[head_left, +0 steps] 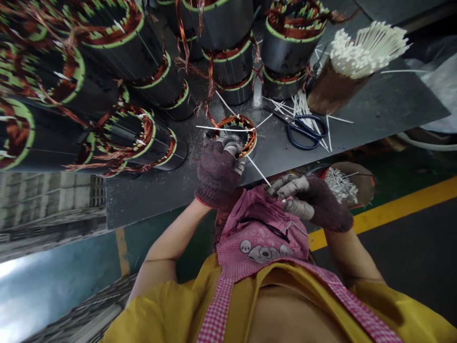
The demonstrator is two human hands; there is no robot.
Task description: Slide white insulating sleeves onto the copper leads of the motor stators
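A motor stator [253, 143] with copper windings and a green lining stands at the table's near edge. White cable ties stick out from its winding; one long tie [228, 129] lies across its top. My left hand [219, 164], in a dark glove with worn grey fingertips, is closed around the stator's near left rim. My right hand [300, 195], gloved alike, is in front of the table edge. Its thumb and fingers pinch the end of a white cable tie [259, 170], which runs taut to the winding. To the right lie blue-handled scissors [307, 132].
Stacked wound stators [228, 24] crowd the left and back of the table [150, 205]. A brown holder [323, 90] full of white ties stands behind the scissors, with loose ties around it. Below the edge, a container [364, 186] holds white clippings.
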